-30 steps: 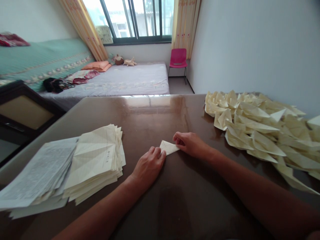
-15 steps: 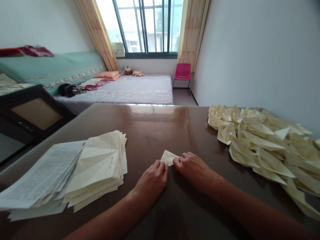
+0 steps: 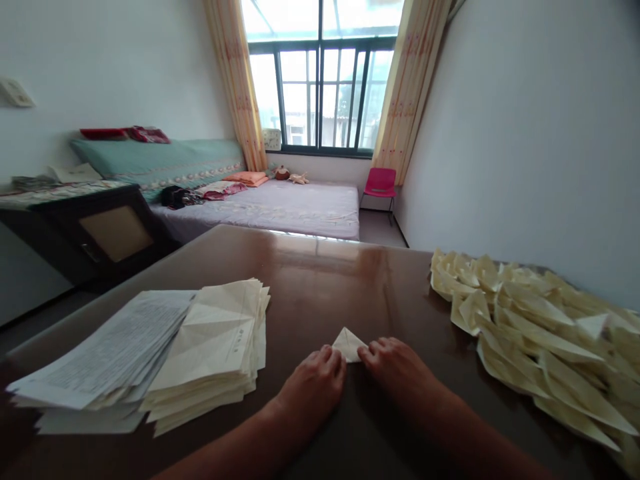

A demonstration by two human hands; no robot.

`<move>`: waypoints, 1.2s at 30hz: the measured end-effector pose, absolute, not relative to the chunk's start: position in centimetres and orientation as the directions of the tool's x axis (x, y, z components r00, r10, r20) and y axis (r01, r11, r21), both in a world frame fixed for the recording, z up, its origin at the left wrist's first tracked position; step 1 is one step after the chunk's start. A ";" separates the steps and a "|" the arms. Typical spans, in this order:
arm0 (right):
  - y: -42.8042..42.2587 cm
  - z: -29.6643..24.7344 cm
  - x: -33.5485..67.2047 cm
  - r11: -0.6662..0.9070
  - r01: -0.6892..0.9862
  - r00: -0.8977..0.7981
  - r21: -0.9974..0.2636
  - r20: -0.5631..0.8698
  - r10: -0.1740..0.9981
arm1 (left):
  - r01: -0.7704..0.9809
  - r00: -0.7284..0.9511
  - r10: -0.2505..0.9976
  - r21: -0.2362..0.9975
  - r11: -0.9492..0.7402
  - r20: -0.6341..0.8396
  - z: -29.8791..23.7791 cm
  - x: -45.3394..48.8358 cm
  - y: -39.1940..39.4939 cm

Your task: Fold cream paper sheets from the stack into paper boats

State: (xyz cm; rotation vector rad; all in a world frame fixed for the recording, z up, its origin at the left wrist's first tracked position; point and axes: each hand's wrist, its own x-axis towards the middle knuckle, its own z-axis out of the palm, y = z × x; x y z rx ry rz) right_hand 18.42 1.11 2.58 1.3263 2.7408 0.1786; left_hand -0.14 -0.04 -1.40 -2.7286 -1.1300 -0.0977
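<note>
A small cream sheet of folded paper point(image 3: 349, 345) lies on the brown table in front of me, its visible part a triangle with the point facing away. My left hand point(image 3: 316, 380) is closed on its left corner, fingers bent and pressed together. On the right corner, my right hand point(image 3: 395, 365) pinches the paper between thumb and fingers. The lower corners are hidden under my fingertips. To the left lies a stack of creased cream paper point(image 3: 215, 353). A heap of folded paper boats point(image 3: 530, 333) spreads over the right side of the table.
A pile of printed white sheets point(image 3: 110, 343) lies beside the cream stack. The glossy table point(image 3: 310, 280) reaches toward a bed point(image 3: 300, 207). Beyond are a pink chair point(image 3: 381, 183) and a window. A dark cabinet point(image 3: 107, 230) stands at the left.
My view has tilted up and turned left, so everything sits lower and further right. Both hands keep hold of the folded paper at its corners.
</note>
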 end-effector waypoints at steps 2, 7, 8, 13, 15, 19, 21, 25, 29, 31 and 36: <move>1.2 2.6 18.2 0.614 0.775 -0.615 0.152 -0.046 0.787 | 0.702 0.712 0.690 -0.150 -0.696 0.131 -1.4 -0.2 0.0; 1.0 1.5 17.3 0.622 0.749 -0.638 0.227 -0.003 0.770 | 0.688 0.725 0.677 -0.161 -0.707 0.126 -1.3 -0.1 0.1; 0.9 1.2 17.1 0.626 0.740 -0.650 0.245 0.020 0.760 | 0.684 0.729 0.674 -0.161 -0.711 0.121 -1.2 -0.1 0.1; 1.0 0.3 17.6 0.642 0.722 -0.679 0.257 0.086 0.729 | 0.678 0.734 0.676 -0.145 -0.721 0.070 -0.5 0.0 0.4; 1.0 -0.1 18.1 0.622 0.751 -0.655 0.223 0.138 0.743 | 0.683 0.727 0.684 -0.151 -0.714 0.053 -0.4 0.0 0.4; 1.1 -1.0 19.2 0.607 0.784 -0.619 0.129 0.240 0.748 | 0.701 0.705 0.708 -0.180 -0.691 0.028 -0.7 0.6 0.2; 1.3 -1.2 19.8 0.612 0.788 -0.603 0.057 0.269 0.751 | 0.709 0.691 0.723 -0.201 -0.676 0.009 -1.0 1.0 -0.1; 1.9 -0.9 20.9 0.615 0.772 -0.557 -0.162 0.292 0.777 | 0.751 0.641 0.767 -0.220 -0.622 0.018 -1.3 1.7 -0.9; 2.3 -0.3 21.5 0.635 0.732 -0.580 -0.245 0.266 0.770 | 0.726 0.678 0.735 -0.187 -0.662 0.026 -0.4 0.8 -0.9; 2.4 -0.2 21.5 0.645 0.728 -0.594 -0.231 0.255 0.762 | 0.688 0.720 0.694 -0.165 -0.707 0.030 0.3 -0.2 -0.4; 2.6 -0.6 21.6 0.647 0.725 -0.594 -0.235 0.261 0.761 | 0.653 0.757 0.646 -0.098 -0.751 0.097 0.4 -1.7 0.7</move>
